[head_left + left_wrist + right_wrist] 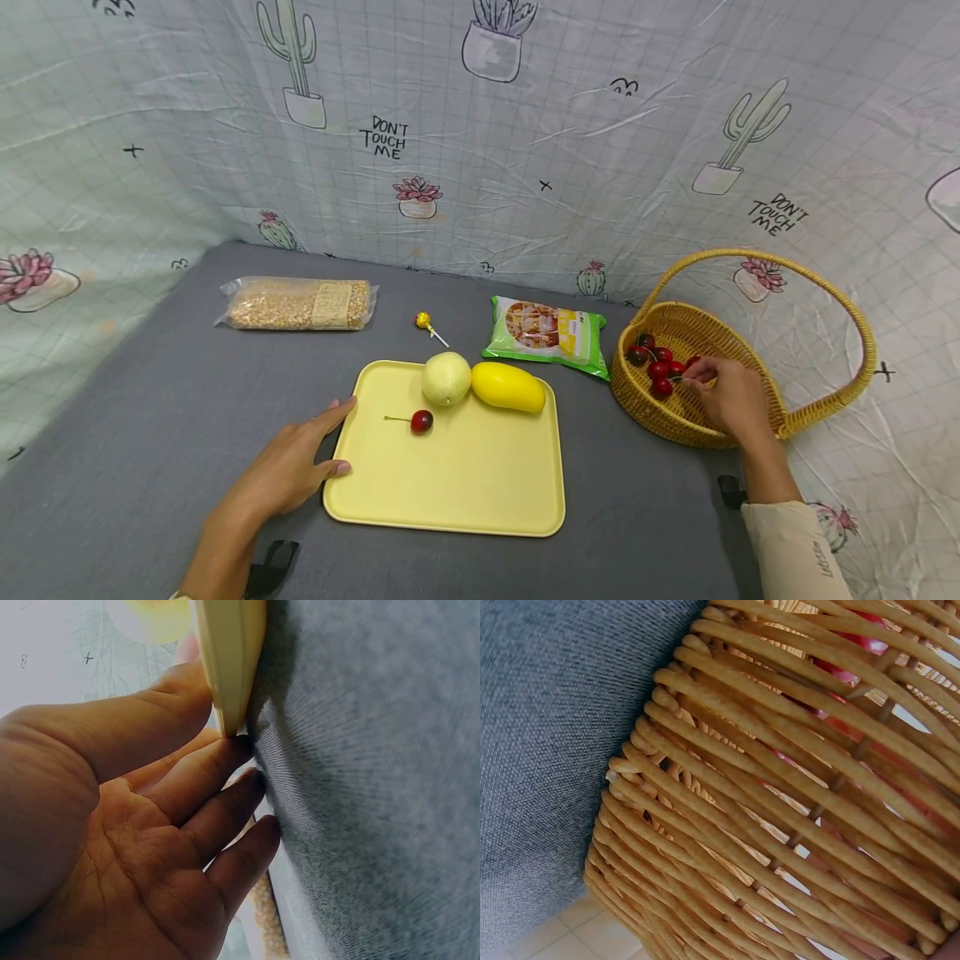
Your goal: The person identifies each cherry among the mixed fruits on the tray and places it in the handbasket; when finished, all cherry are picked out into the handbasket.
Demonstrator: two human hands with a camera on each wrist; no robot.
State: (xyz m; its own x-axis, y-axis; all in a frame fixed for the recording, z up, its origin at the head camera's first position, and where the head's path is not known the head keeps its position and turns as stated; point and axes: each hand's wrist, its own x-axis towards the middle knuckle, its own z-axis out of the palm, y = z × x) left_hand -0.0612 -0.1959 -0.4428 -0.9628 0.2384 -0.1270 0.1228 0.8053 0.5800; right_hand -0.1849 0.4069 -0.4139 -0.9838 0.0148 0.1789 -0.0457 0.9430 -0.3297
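Observation:
My left hand holds the left rim of a yellow tray; in the left wrist view the thumb lies over the rim and fingertips meet its underside. On the tray are a cherry with its stem, a round pale-green fruit and a yellow mango-like fruit. At the right, my right hand reaches into a wicker basket and pinches the stem of a cherry among several dark red ones. In the right wrist view the basket's weave hides most of that hand.
Behind the tray lie a clear bag of pale grains, a lollipop and a green snack packet. The basket's tall handle arches to the right. A patterned cloth hangs behind the grey surface.

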